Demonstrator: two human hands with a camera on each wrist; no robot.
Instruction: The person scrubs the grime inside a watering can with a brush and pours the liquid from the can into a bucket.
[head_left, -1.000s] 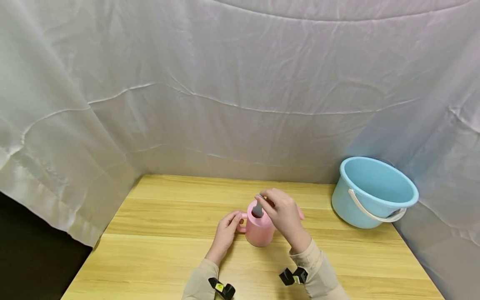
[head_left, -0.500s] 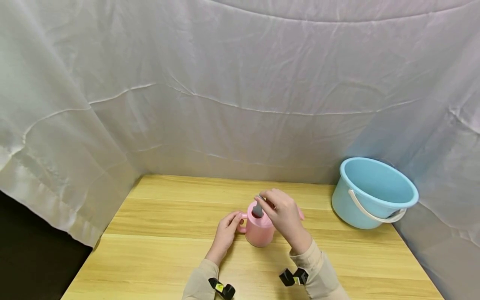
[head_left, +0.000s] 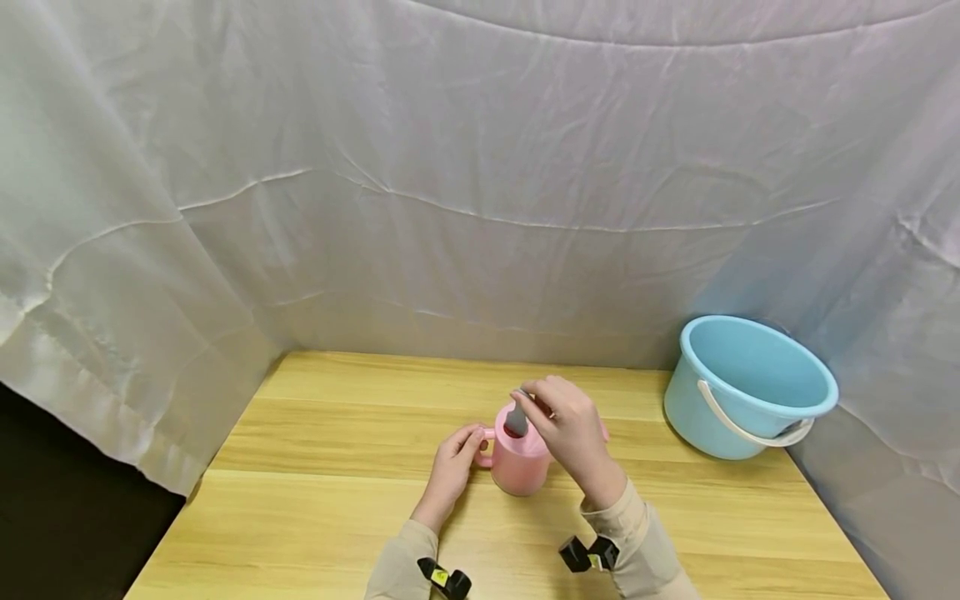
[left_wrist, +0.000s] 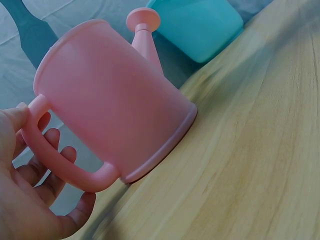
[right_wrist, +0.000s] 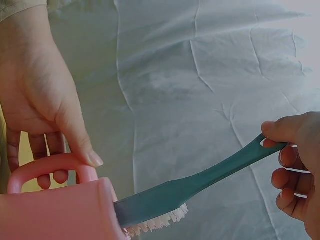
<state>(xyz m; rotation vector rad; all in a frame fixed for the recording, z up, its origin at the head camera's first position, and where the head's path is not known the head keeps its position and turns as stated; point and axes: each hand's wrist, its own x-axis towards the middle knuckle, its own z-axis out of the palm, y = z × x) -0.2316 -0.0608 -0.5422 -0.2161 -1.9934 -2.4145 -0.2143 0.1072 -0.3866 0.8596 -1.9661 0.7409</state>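
Observation:
A pink watering can [head_left: 520, 469] stands upright on the wooden table in the head view. My left hand [head_left: 450, 468] holds the can's handle [left_wrist: 60, 165] between thumb and fingers, as the left wrist view shows. With thumb and fingers my right hand [head_left: 567, 427] pinches the handle end of a brush [right_wrist: 192, 184] above the can. In the right wrist view the brush is dark teal with pale bristles [right_wrist: 160, 221]. Its lower end goes into the can's top opening, so the tip is hidden inside. The spout [left_wrist: 146, 45] points away from my left hand.
A light blue bucket [head_left: 701, 412] with a white handle [head_left: 731, 425] stands at the table's back right corner. Pale grey cloth [head_left: 480, 183] hangs behind the table and at both sides. Wooden tabletop [head_left: 322, 508] lies around the can.

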